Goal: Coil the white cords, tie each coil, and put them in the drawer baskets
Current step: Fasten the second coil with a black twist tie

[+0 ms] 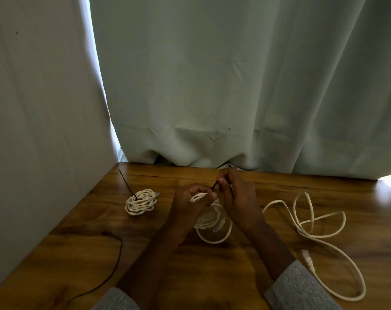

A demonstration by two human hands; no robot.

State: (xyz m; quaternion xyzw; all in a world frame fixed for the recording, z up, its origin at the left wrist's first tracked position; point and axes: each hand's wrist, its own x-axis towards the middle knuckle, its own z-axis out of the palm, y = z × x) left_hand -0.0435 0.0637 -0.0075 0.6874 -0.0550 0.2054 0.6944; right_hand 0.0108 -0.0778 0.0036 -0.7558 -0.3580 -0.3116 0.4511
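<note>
My left hand [191, 198] grips a coil of white cord [209, 218] held just over the wooden table [234, 276], with one loop of it hanging loose below. My right hand [237, 193] pinches the tail of a black tie [214, 185] that wraps this coil. To the left a tied white coil [140, 202] lies on the table, its black tie tail sticking up toward the wall. An uncoiled white cord [313, 222] sprawls at the right, its plug [307, 259] near my right sleeve. No drawer or basket is in view.
A thin black wire [114, 267] runs across the table's front left. A grey wall [44, 130] bounds the table on the left, and a pale green curtain [234, 86] hangs along the back edge.
</note>
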